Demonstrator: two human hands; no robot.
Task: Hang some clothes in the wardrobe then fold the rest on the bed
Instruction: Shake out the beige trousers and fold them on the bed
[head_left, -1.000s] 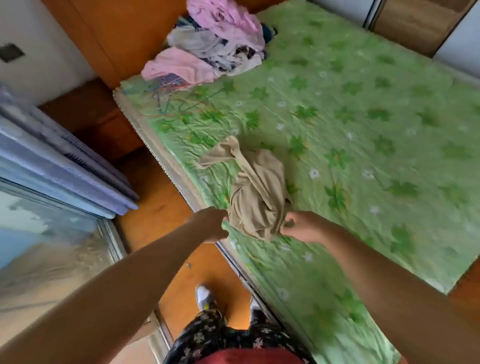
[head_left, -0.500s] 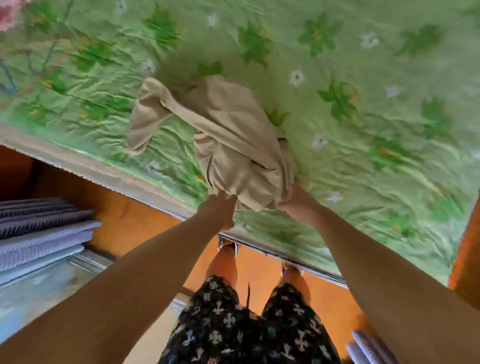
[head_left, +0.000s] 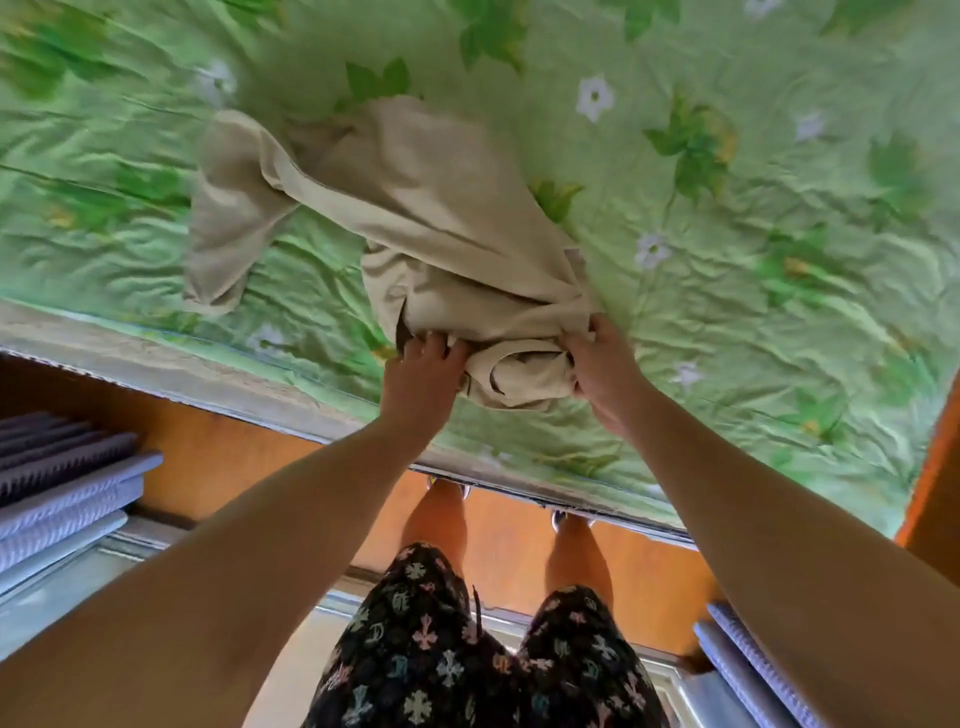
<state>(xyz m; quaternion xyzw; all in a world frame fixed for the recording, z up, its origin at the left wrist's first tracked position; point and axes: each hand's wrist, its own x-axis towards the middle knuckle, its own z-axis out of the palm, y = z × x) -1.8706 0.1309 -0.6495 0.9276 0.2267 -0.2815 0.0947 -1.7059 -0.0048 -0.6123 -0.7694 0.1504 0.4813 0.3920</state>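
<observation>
A crumpled beige garment (head_left: 415, 218) lies on the bed (head_left: 753, 249), which has a green sheet with leaves and white flowers. One sleeve trails off to the left. My left hand (head_left: 423, 376) grips the garment's near edge on the left. My right hand (head_left: 602, 364) grips the bunched fabric on the right, fingers curled into it. Both hands are close to the bed's near edge.
The bed's near edge (head_left: 208, 384) runs diagonally across the view, with orange wooden floor (head_left: 249, 467) below it. My legs in patterned dark shorts (head_left: 467, 649) stand against the bed. Pale lilac curtains (head_left: 62, 493) hang at lower left and at lower right (head_left: 753, 670).
The view tilted down and closer to the bed, so the clothes pile at the far end left the frame. Both hands moved onto the garment's near edge and gathered it.
</observation>
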